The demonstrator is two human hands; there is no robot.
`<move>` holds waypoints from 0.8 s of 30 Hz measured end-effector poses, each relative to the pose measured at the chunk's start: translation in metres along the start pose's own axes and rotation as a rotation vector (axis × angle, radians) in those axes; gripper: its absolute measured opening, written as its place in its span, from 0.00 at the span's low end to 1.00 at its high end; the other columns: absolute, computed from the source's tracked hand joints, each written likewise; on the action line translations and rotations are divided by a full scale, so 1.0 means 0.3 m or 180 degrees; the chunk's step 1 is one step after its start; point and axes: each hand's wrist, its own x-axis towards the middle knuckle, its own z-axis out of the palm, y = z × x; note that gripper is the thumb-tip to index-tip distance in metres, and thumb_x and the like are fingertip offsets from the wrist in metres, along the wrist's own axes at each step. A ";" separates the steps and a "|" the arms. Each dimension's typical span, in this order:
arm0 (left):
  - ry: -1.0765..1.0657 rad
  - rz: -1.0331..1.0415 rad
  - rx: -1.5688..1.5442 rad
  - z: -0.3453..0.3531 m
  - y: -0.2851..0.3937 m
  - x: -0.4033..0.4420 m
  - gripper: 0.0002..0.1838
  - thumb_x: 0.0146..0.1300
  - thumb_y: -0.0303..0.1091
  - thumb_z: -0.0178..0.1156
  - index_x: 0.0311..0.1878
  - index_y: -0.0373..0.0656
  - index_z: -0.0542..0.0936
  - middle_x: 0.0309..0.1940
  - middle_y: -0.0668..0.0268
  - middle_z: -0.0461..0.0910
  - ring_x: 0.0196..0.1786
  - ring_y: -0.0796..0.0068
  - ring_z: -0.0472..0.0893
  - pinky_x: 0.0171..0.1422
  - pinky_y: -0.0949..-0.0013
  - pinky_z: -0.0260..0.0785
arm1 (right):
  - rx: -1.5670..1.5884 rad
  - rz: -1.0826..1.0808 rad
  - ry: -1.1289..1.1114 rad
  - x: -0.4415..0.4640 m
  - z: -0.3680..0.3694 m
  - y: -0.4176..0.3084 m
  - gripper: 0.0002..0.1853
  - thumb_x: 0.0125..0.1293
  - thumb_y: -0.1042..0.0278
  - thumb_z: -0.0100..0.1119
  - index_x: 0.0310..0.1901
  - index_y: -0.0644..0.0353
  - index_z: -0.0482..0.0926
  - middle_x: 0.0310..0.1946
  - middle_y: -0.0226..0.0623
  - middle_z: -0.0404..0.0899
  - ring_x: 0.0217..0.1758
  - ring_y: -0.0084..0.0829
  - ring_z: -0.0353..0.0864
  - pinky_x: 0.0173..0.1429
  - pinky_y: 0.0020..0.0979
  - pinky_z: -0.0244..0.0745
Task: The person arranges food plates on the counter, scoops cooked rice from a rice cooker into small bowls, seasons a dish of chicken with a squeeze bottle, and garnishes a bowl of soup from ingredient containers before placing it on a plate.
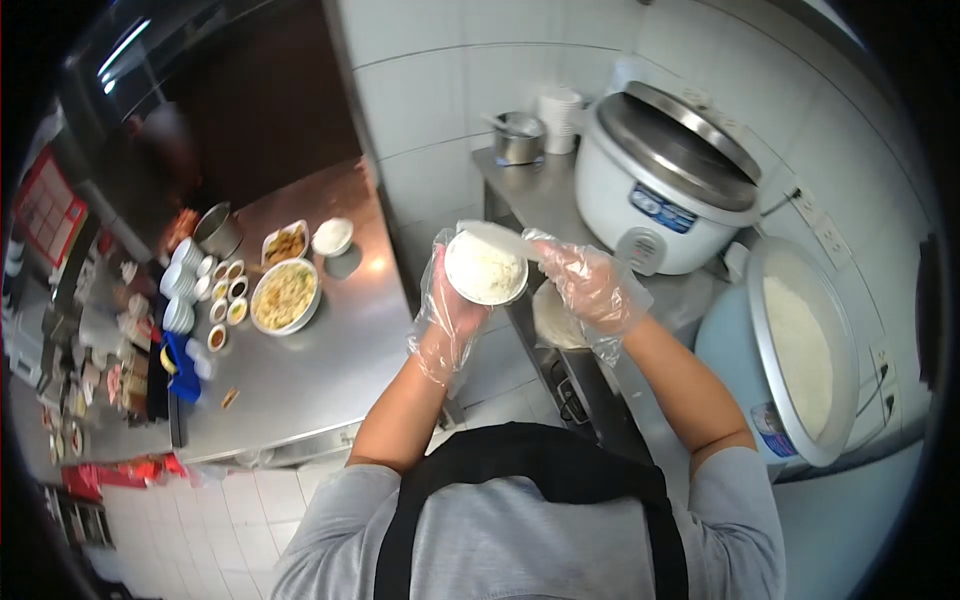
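My left hand (450, 290), in a clear plastic glove, grips a white bowl (486, 300) from its left side and holds it up in front of my chest. Cooked white rice (490, 265) fills the bowl. In my right hand (592, 285), gloved the same way, is a white rice paddle (500, 237). Its flat blade lies across the far edge of the rice. Below the right hand, a round whitish thing (556, 318) is partly hidden, and I cannot tell what it is.
A large rice cooker (640, 180) with its lid askew stands at the back right, near a rice tub (725, 330). On the left steel table (320, 390) are a noodle bowl (287, 298), another rice bowl (332, 237) and several sauce cups (237, 288). Stacked cups (559, 120) stand by a metal pot (518, 140).
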 end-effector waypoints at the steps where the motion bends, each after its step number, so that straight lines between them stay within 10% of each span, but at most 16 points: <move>1: 0.0038 0.0004 0.0071 -0.034 0.054 -0.034 0.35 0.67 0.66 0.33 0.65 0.51 0.66 0.63 0.61 0.69 0.62 0.56 0.71 0.64 0.46 0.64 | 0.0704 0.0322 -0.0067 0.005 0.096 0.023 0.17 0.67 0.69 0.50 0.56 0.52 0.75 0.43 0.40 0.81 0.39 0.40 0.81 0.42 0.35 0.78; 7: 0.0333 0.0378 -0.0172 -0.218 0.327 -0.177 0.33 0.68 0.62 0.38 0.63 0.46 0.68 0.60 0.61 0.71 0.61 0.59 0.72 0.65 0.52 0.65 | 0.0129 -0.0236 0.0018 0.162 0.390 -0.029 0.12 0.69 0.67 0.50 0.51 0.57 0.79 0.43 0.41 0.82 0.42 0.38 0.82 0.43 0.31 0.77; 13: 0.0490 0.0598 -0.0167 -0.380 0.505 -0.240 0.33 0.68 0.62 0.36 0.65 0.47 0.67 0.61 0.60 0.71 0.62 0.59 0.72 0.65 0.52 0.65 | 0.0631 0.0669 -0.0594 0.284 0.571 -0.138 0.15 0.69 0.62 0.50 0.55 0.50 0.76 0.43 0.39 0.82 0.42 0.39 0.82 0.44 0.32 0.76; 19: 0.0726 0.0484 -0.0216 -0.486 0.595 -0.252 0.36 0.67 0.66 0.30 0.65 0.49 0.66 0.64 0.58 0.68 0.65 0.55 0.68 0.66 0.44 0.61 | -0.0549 -0.0940 -0.0305 0.324 0.773 -0.139 0.17 0.70 0.63 0.48 0.58 0.49 0.74 0.36 0.33 0.82 0.25 0.26 0.77 0.33 0.26 0.76; 24: 0.1041 0.0172 -0.0648 -0.591 0.604 -0.240 0.34 0.69 0.62 0.35 0.66 0.46 0.64 0.65 0.55 0.66 0.67 0.53 0.66 0.70 0.43 0.56 | 0.2636 0.3189 -0.0318 0.355 0.912 -0.035 0.21 0.69 0.56 0.51 0.60 0.54 0.71 0.37 0.35 0.79 0.27 0.27 0.76 0.34 0.29 0.77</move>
